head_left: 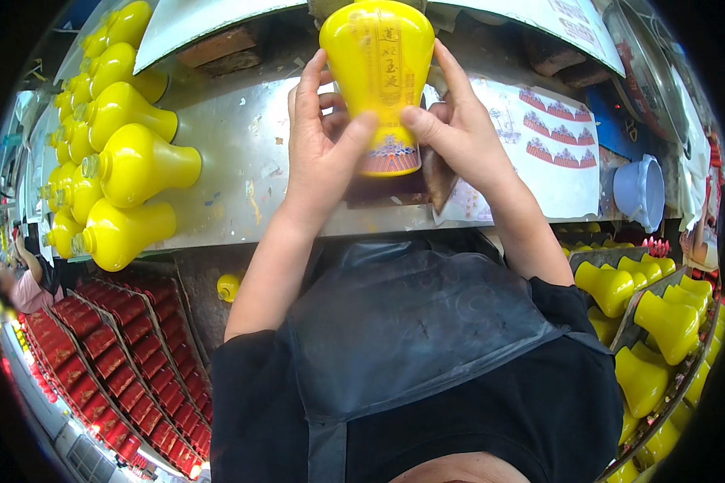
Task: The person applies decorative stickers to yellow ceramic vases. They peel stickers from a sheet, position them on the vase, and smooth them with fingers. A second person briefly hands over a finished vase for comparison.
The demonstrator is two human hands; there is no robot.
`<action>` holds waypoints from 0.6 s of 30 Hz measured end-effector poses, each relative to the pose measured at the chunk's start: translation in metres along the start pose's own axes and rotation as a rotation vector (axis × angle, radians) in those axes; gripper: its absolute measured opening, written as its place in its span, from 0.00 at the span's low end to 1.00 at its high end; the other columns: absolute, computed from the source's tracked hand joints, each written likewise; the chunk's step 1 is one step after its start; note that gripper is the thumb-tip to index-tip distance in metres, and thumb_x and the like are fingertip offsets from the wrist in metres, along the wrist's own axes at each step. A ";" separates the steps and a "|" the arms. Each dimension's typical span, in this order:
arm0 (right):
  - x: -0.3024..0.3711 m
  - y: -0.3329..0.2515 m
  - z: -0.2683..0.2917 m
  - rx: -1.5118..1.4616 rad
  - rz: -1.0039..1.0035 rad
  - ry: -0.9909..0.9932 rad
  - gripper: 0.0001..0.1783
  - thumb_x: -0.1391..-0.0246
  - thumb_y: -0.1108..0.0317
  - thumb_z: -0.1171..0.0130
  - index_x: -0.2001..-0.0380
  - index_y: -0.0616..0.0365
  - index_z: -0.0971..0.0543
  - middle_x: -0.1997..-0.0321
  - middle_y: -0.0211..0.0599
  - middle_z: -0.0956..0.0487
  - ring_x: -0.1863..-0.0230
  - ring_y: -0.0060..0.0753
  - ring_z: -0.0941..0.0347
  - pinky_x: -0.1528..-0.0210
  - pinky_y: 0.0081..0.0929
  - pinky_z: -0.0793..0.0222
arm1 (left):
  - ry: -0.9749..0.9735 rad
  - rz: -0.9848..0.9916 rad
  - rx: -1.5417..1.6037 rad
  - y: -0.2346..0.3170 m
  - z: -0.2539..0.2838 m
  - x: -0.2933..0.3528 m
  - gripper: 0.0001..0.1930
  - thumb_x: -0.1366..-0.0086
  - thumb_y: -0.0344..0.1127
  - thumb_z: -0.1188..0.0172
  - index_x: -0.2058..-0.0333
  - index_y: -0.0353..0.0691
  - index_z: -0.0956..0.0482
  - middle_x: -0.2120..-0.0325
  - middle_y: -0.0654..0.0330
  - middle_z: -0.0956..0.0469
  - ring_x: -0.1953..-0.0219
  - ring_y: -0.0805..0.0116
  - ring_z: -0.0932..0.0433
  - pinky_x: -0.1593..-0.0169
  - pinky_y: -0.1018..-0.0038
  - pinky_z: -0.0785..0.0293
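Between my two hands is a glossy yellow bottle [370, 60], wide at the top of the picture and narrowing toward its base. A blue and red patterned band circles the base, and dark printed characters run down its side. My left hand [322, 129] grips its left side, with the thumb laid across the lower body. From the right, my right hand [463, 117] holds it the same way, fingers round the far side. To the right on the worktable [234, 169] lies a white decal sheet [560, 181] with several curved blue and red bands.
Several yellow bottles [145, 165] stand at the table's left. A light blue bucket [639, 193] is at the right edge. Racks hold more yellow bottles [669, 322] at lower right and red pieces [129, 354] at lower left. Another person [36, 282] is at far left.
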State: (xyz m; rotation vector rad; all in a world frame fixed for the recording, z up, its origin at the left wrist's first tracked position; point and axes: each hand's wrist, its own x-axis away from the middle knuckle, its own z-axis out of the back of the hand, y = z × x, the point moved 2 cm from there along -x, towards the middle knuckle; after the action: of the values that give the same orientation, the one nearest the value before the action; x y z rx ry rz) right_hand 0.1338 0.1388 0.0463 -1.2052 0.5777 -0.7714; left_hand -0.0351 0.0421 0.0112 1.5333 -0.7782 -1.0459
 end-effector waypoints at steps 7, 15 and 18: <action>0.003 0.007 0.002 -0.068 -0.064 -0.051 0.41 0.33 0.62 0.45 0.24 0.61 0.49 0.42 0.53 0.23 0.53 0.34 0.20 0.50 0.30 0.24 | -0.002 0.026 0.122 -0.001 0.002 -0.001 0.38 0.31 0.36 0.36 0.27 0.44 0.44 0.40 0.55 0.37 0.47 0.69 0.30 0.43 0.73 0.24; 0.003 0.007 0.000 -0.021 -0.011 -0.024 0.41 0.34 0.61 0.43 0.24 0.62 0.47 0.39 0.56 0.25 0.50 0.36 0.21 0.45 0.32 0.25 | 0.010 0.057 0.187 0.003 -0.002 -0.002 0.39 0.32 0.38 0.34 0.27 0.43 0.44 0.40 0.56 0.36 0.48 0.71 0.30 0.44 0.74 0.24; 0.003 0.004 0.000 -0.030 -0.003 -0.006 0.41 0.34 0.60 0.42 0.25 0.63 0.46 0.40 0.57 0.24 0.51 0.36 0.20 0.46 0.32 0.25 | 0.022 0.058 0.178 0.004 -0.002 -0.004 0.39 0.32 0.39 0.33 0.28 0.42 0.44 0.40 0.56 0.36 0.48 0.70 0.30 0.45 0.74 0.24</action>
State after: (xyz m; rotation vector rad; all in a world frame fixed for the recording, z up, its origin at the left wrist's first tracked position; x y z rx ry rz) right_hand 0.1368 0.1367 0.0424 -1.2361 0.5843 -0.7635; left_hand -0.0349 0.0455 0.0156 1.6596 -0.9151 -0.9362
